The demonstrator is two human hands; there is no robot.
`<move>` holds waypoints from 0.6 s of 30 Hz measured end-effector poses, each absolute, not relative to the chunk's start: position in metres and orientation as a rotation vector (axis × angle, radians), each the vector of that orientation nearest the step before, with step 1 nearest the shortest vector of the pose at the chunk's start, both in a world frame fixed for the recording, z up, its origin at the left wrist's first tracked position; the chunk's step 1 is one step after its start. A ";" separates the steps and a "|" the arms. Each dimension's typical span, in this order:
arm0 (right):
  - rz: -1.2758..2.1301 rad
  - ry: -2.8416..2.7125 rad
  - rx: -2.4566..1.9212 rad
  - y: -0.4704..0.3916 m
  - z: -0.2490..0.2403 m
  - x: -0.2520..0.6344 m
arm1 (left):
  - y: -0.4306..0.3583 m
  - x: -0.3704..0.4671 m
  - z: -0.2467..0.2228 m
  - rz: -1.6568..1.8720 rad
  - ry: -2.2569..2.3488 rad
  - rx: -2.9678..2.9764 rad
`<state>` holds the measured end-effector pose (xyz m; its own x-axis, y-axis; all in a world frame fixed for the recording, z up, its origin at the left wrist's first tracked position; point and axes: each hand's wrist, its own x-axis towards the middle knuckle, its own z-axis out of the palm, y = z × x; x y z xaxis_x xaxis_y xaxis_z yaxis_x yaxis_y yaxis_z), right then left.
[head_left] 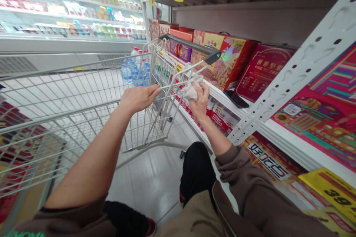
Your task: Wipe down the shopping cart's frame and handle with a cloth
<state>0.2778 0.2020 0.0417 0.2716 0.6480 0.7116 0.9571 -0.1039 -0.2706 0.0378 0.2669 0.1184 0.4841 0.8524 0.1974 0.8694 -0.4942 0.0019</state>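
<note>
A wire shopping cart (91, 105) stands before me, its dark handle bar (191, 47) at the far right end. My left hand (140, 98) is closed over the cart's top side rail near that end. In my right hand (200, 100) is a crumpled whitish cloth (191, 87), pressed against the cart's frame just below the handle. The fingers of that hand are bent round the cloth. My left fingertips point toward the cloth, a small gap apart from it.
White shelving (250, 118) with boxed goods, such as a dark red box (264, 68), runs along the right. A black phone-like object (236, 99) lies on the shelf edge. Blue-tinted water bottles (135, 68) stand beyond the cart. A refrigerated display (69, 48) spans the back left.
</note>
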 end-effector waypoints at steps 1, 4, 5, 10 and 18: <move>-0.578 -1.402 -1.802 0.205 0.050 0.279 | 0.265 0.038 0.117 -0.261 -1.514 -2.615; -0.658 -1.290 -1.631 0.220 0.064 0.269 | 0.255 0.042 0.110 -0.364 -1.424 -2.540; -0.665 -1.287 -1.580 0.224 0.060 0.263 | 0.251 0.044 0.106 -0.429 -1.371 -2.494; -0.456 -1.407 -1.599 0.220 0.006 0.247 | 0.236 0.056 0.087 -0.672 -1.257 -2.334; -0.419 -1.573 -1.421 0.206 0.048 0.253 | 0.240 0.062 0.079 -0.793 -1.290 -2.349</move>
